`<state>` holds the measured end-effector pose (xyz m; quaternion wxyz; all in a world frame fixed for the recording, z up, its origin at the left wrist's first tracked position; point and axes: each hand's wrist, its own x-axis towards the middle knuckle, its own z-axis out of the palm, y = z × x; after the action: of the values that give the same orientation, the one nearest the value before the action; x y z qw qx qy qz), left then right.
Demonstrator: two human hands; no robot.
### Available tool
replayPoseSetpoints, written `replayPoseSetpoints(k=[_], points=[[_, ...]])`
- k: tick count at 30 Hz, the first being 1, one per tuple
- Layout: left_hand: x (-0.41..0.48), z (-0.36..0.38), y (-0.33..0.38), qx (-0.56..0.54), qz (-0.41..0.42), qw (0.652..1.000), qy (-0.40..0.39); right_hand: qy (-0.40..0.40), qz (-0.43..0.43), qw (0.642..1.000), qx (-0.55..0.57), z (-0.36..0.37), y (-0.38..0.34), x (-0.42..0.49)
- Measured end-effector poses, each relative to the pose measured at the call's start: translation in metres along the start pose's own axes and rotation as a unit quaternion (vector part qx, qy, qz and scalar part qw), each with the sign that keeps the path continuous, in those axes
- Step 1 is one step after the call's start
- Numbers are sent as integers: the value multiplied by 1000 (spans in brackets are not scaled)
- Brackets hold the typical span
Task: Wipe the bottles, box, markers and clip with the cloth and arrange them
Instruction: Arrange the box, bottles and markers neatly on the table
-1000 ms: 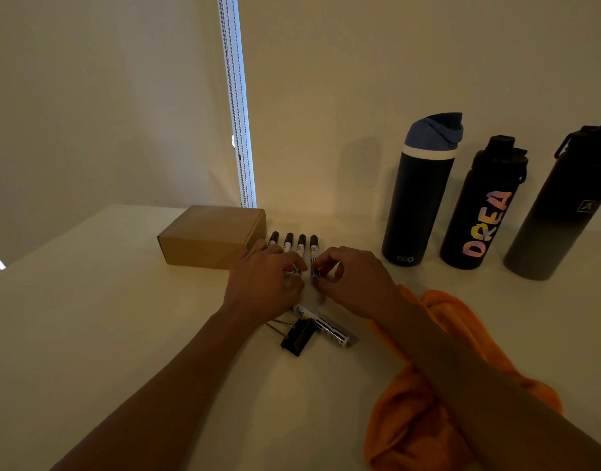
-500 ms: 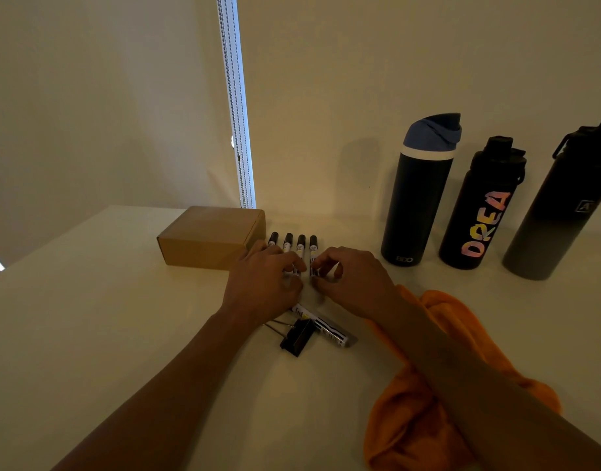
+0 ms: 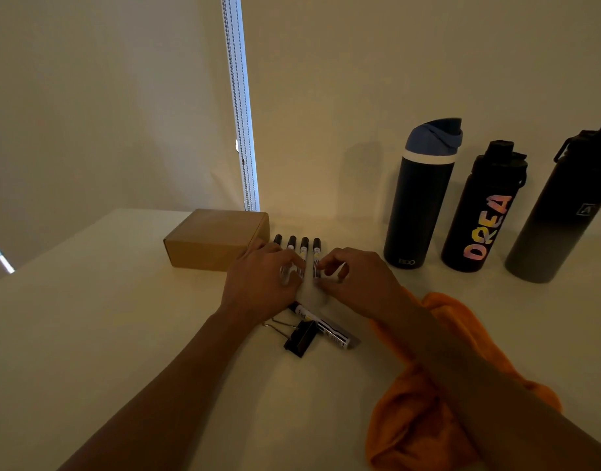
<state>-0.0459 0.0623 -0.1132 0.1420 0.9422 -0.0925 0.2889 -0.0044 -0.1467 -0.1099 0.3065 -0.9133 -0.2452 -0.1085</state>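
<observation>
Squaring marker row (image 3: 304, 248) beside cardboard box (image 3: 210, 243) on table (image 3: 122, 334) with left hand (image 3: 261, 283) grip curled over its left pens and right hand (image 3: 360, 283) grip pinching the rightmost; best nudged gently, caps level, barrels touching.

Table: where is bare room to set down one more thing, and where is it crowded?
Bare: the wide table left of the box; the gap between the markers and the nearest bottle; the strip before the bottles, right of the cloth. Crowded: near the left hand, right hand, clip and loose marker.
</observation>
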Motion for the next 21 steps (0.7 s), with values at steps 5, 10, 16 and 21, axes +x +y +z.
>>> replayPoseSetpoints(k=[5, 10, 16, 21], points=[[0, -16, -10, 0, -12, 999, 42, -43, -32, 998, 13, -17, -8, -9], [-4, -26, -21, 9, -42, 998, 51, -116, -52, 991, 41, -30, -15, -29], [-13, -33, -20, -25, -35, 998, 37, -147, -30, 988, 25, -32, -14, -52], [-20, -33, -21, -67, -27, 997, 34, -155, -26, 987, 29, -42, -19, -63]])
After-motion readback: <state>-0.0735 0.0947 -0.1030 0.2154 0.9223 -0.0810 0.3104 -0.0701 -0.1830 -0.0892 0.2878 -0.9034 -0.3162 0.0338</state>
